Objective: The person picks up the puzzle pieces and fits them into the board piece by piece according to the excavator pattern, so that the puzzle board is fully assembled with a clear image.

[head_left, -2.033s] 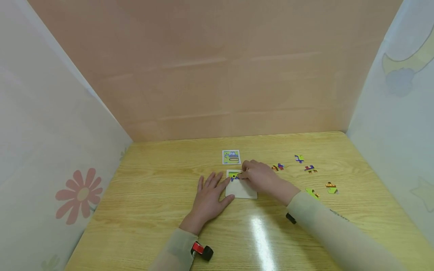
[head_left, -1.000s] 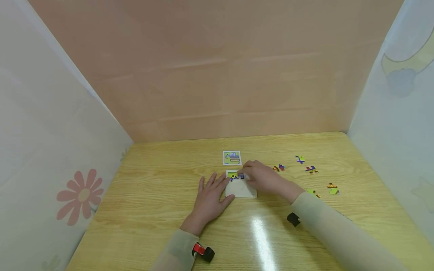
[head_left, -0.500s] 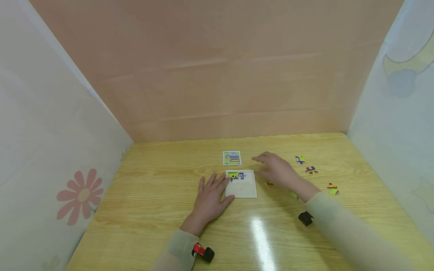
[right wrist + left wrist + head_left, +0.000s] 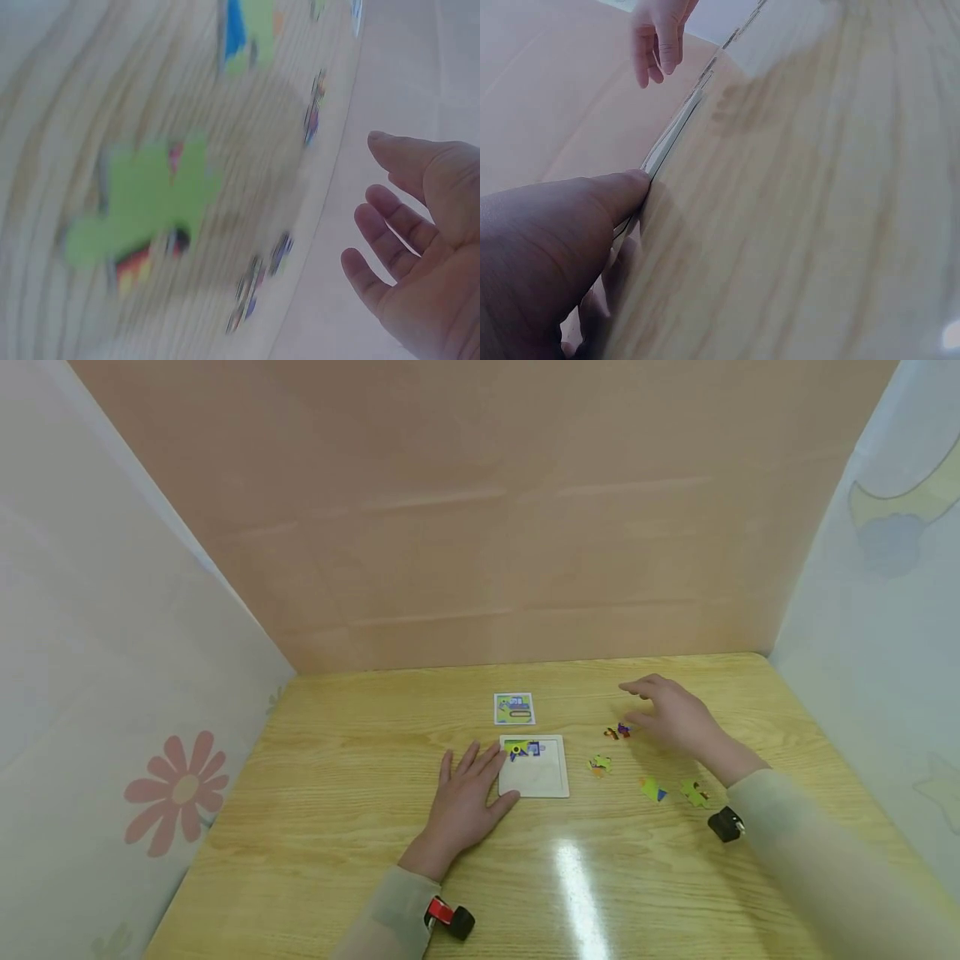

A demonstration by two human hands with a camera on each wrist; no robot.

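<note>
My left hand (image 4: pixel 467 797) lies flat with fingers spread, fingertips and thumb at the left edge of a white puzzle tray (image 4: pixel 555 777). Joined jigsaw pieces (image 4: pixel 521 749), green, yellow and blue, sit in the tray's upper left corner. In the left wrist view, the thumb (image 4: pixel 626 191) touches the tray's edge. Raised over the right side of the table, my right hand (image 4: pixel 675 718) has loosely bent fingers and holds nothing. Below it lie a green jigsaw piece (image 4: pixel 694 793) and a green-and-blue one (image 4: pixel 652 789); a dark red and blue piece (image 4: pixel 618 732) is left of its thumb.
Behind the tray lies a picture card (image 4: pixel 514 709) of a digger. Another green and orange piece (image 4: pixel 600 765) lies right of the tray. In the right wrist view, further small pieces (image 4: pixel 255 285) lie near the table's far edge. A wall (image 4: pixel 480 527) stands behind the table (image 4: pixel 360 760).
My right hand has left the joined pieces in the tray and moved right, over the loose pieces, rising off the table. My left hand has stayed by the tray.
</note>
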